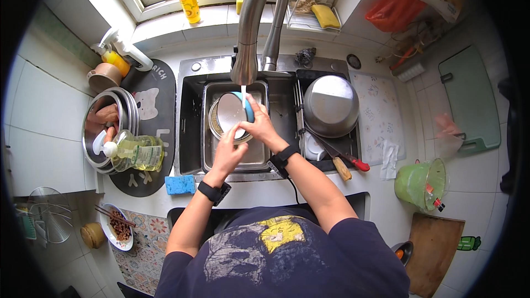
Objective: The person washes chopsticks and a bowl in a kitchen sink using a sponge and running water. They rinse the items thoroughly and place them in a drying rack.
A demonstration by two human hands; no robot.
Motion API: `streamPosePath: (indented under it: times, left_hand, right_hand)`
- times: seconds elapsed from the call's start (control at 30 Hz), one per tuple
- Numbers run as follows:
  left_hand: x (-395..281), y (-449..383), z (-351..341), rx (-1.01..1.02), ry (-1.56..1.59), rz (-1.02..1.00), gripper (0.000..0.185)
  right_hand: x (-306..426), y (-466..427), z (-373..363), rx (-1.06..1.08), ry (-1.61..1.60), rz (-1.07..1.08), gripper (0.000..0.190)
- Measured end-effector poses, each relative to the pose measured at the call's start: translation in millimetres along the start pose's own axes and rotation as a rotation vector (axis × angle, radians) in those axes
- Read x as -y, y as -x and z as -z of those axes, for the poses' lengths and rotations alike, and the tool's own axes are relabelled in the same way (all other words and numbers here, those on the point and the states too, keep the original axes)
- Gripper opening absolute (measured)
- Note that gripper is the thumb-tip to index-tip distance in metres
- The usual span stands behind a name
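Note:
Both my hands hold a round bowl (232, 112), pale on the face towards me and blue at its rim, tilted under the faucet (245, 66). Water runs from the spout onto it. My right hand (261, 122) grips the bowl's right side; my left hand (228, 151) touches its lower edge with the fingertips. Beneath it, other round dishes, one like a strainer (213, 121), sit in a rectangular metal basin (252, 161) inside the sink. A blue sponge (180, 184) lies on the counter edge beside my left wrist.
An upturned metal bowl (331, 105) rests in the right rack, with a red-handled tool (359, 164) and a wooden-handled knife (342, 169) below. Stacked metal bowls (132, 111) and a dish soap bottle (143, 153) stand left on a dark mat. A green bin (408, 182) is at right.

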State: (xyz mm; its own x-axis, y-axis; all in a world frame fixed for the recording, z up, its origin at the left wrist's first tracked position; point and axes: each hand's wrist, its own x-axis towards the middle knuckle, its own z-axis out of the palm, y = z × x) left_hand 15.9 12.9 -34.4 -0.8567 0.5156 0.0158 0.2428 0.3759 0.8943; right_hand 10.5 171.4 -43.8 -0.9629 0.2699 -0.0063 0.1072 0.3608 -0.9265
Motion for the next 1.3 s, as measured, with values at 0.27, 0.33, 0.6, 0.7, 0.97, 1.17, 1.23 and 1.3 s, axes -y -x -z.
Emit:
streamPosePath:
  times: [0.27,0.33,0.6,0.7,0.97,1.17,1.23,1.3]
  left_hand:
    - [4.2,-22.4,-11.2,0.44,-0.961,-0.342,0.081]
    - [7.7,-26.3,-10.1,0.125,-1.197,-0.448,0.084]
    - [3.5,-27.3,-32.6,0.158,0.037,-0.005,0.029]
    - [8.6,-35.4,-22.9,0.057,0.59,0.211,0.031]
    - [3.8,-14.7,10.1,0.202,0.917,0.197,0.031]
    - [-8.1,-18.3,9.2,0.177,0.472,0.099,0.03]
    - [-11.5,-23.1,8.0,0.167,-0.09,-0.154,0.03]
    - [-16.4,-22.3,8.0,0.262,-0.499,-0.352,0.023]
  right_hand:
    - [21.1,7.6,52.9,0.254,0.253,0.19,0.079]
    - [27.5,6.7,64.1,0.273,0.246,0.093,0.078]
    - [12.4,-6.2,36.7,0.091,0.056,-0.22,0.072]
    - [13.3,7.5,11.8,-0.008,0.628,0.284,0.058]
    - [7.2,-14.1,12.5,0.034,-0.147,-0.009,0.039]
    - [10.8,1.7,31.3,0.393,-0.989,-0.712,0.057]
    - [16.7,8.6,38.3,0.393,-0.943,-0.66,0.063]
    - [18.5,15.3,42.9,0.407,-0.847,-0.583,0.067]
